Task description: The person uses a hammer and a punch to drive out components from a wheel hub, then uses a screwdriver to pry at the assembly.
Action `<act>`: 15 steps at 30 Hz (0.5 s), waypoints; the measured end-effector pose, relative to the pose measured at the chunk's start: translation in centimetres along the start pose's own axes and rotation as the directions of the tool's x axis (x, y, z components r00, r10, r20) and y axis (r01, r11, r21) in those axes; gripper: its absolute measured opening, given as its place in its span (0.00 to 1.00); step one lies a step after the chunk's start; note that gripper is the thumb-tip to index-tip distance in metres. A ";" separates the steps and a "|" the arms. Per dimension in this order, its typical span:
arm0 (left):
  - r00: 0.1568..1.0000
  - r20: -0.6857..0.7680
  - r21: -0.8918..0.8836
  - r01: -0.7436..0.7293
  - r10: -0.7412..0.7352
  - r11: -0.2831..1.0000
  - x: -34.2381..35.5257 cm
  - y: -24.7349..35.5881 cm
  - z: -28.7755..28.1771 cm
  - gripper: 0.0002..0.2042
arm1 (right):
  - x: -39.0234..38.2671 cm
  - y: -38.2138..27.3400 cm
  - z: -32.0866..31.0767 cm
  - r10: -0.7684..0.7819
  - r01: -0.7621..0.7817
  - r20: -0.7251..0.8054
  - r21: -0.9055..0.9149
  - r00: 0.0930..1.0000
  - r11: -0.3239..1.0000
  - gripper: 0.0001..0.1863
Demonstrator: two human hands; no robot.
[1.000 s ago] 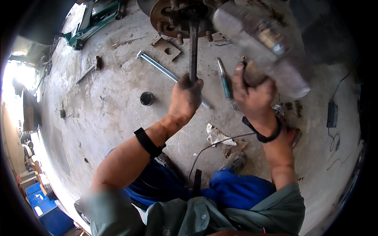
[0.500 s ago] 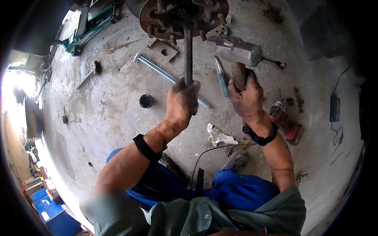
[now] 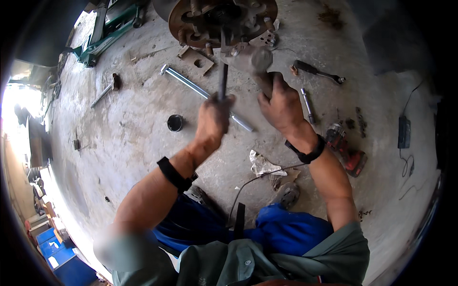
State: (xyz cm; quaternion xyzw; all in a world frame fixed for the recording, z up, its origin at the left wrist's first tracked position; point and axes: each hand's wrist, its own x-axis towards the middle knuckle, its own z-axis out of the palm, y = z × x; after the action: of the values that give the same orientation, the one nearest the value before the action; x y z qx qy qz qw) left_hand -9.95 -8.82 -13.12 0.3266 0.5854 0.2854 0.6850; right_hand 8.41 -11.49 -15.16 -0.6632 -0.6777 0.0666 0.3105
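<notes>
My left hand (image 3: 214, 119) grips a dark steel rod (image 3: 223, 76) that points up toward a rusty wheel hub (image 3: 224, 19) with studs at the top. My right hand (image 3: 281, 106) is closed on the wooden handle of a heavy hammer (image 3: 248, 59), whose grey head sits just below the hub, beside the rod's upper end. Both wrists wear black bands. My blue trouser legs show below the arms.
On the concrete floor lie a long silver bar (image 3: 200, 93), a black socket (image 3: 175, 122), a small metal plate (image 3: 195, 59), a ratchet wrench (image 3: 317, 72), a red power tool (image 3: 346, 152), a crumpled rag (image 3: 262, 165) and a green floor jack (image 3: 107, 31).
The hammer has swung down from high on the right toward the hub, its head now close to the rod's end. My left hand keeps its hold on the rod.
</notes>
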 end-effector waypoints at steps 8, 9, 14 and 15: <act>1.000 -0.003 0.023 0.027 -0.027 0.999 0.7 0.1 -0.5 0.14 | -1.4 -0.6 -2.3 0.015 0.067 -0.288 0.273 0.958 0.960 0.20; 0.999 -0.012 0.008 0.039 -0.038 0.999 0.5 0.0 -0.3 0.14 | -1.4 -0.7 -2.2 0.042 0.031 -0.231 0.304 0.972 0.952 0.19; 0.993 0.009 -0.031 0.120 -0.119 0.992 -1.2 0.0 0.1 0.15 | -2.1 -0.3 -1.6 0.263 -0.296 0.136 0.453 0.955 0.841 0.15; 0.992 0.015 -0.040 0.128 -0.127 0.991 -1.4 0.3 0.0 0.15 | -2.2 -0.2 -1.4 0.272 -0.299 0.126 0.459 0.954 0.837 0.15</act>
State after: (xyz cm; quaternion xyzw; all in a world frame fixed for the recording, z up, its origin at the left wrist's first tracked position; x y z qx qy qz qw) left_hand -10.20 -9.75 -12.03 0.2762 0.5948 0.2510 0.7120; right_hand 8.75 -14.04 -14.66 -0.6585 -0.5429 0.2939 0.4304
